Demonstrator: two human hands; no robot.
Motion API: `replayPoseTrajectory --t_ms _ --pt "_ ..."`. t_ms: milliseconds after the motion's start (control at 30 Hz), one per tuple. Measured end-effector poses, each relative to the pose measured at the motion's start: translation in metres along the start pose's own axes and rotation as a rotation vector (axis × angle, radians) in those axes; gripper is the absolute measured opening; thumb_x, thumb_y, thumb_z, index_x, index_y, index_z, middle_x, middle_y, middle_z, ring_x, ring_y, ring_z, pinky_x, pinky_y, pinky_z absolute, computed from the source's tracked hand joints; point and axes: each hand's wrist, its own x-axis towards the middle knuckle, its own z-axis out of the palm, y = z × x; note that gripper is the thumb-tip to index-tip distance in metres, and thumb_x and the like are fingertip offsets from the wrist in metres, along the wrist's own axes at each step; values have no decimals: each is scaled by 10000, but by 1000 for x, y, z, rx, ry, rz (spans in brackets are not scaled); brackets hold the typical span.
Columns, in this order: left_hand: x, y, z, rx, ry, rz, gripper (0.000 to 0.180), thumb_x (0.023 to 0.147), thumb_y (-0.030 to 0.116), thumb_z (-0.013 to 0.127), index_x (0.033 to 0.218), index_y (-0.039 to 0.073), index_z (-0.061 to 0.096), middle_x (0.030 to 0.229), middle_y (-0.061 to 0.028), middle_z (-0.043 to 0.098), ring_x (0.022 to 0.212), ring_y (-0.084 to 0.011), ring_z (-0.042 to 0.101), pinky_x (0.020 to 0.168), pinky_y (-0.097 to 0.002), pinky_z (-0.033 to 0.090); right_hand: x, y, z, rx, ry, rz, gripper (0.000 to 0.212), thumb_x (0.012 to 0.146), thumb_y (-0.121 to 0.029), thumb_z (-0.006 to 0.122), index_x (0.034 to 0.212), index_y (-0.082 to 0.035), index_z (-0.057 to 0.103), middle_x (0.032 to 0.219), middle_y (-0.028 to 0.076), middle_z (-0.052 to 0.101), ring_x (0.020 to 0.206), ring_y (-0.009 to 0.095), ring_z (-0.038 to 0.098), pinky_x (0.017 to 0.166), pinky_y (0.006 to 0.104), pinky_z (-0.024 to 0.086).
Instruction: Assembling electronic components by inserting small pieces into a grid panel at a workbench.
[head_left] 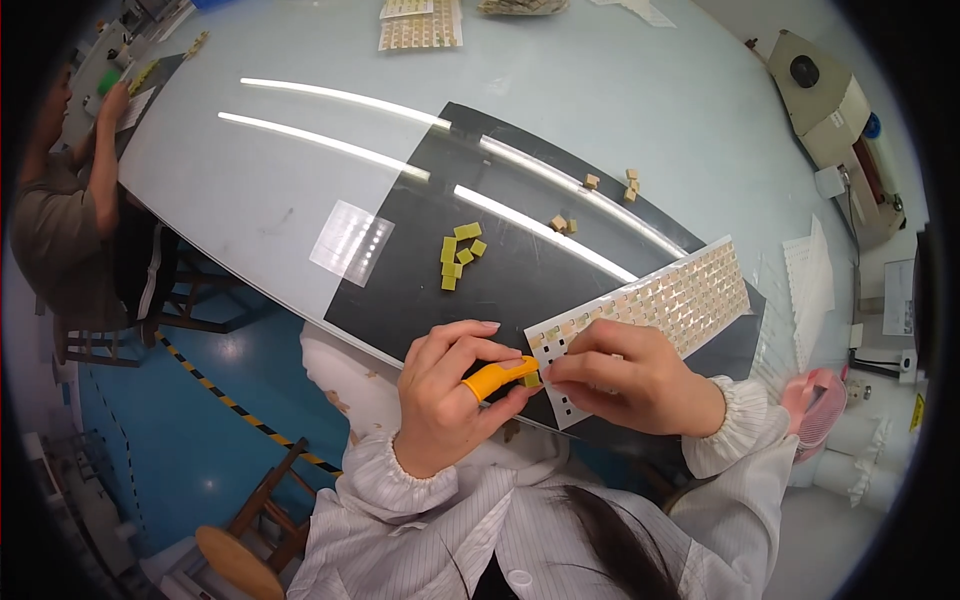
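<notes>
I see my left hand [445, 395], its index in an orange finger cot [497, 377], pinching a small yellowish square [531, 379] at the near corner of the perforated sheet [650, 310]. My right hand [630, 380] lies flat, pressing that sheet down. Beyond my left hand, a few yellow squares [459, 255] are piled on the black worktop [500, 290]. Most sheet cells appear filled; I judge the work early.
</notes>
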Motion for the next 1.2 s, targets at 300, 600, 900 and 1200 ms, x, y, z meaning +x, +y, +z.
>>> replayPoseTrajectory --t_ms 300,600,900,1200 --pt "3 -3 3 -8 45 33 222 659 162 863 826 83 740 897 -23 680 990 -217 621 769 -358 457 0 16 -2 -202 -83 -257 246 753 -70 782 988 -61 710 814 40 608 661 165 605 533 285 482" --pt "0 -4 0 -59 82 12 254 616 141 851 832 99 722 930 -3 658 961 -194 623 758 -342 448 13 6 18 -50 135 241 172 744 -12 770 901 -23 699 804 98 617 714 245 624 621 321 502" --pt "-7 -1 6 -125 124 34 215 663 136 823 835 85 703 929 -9 652 979 -193 631 777 -342 469 7 -7 23 -119 111 381 142 696 -32 784 818 -29 713 782 97 605 720 276 610 635 362 498" --pt "-3 -6 3 -98 128 68 218 668 141 820 847 81 711 924 -4 650 984 -191 629 766 -346 465 11 -6 23 -152 138 341 133 724 -1 772 838 1 705 787 116 611 686 249 617 604 323 498"
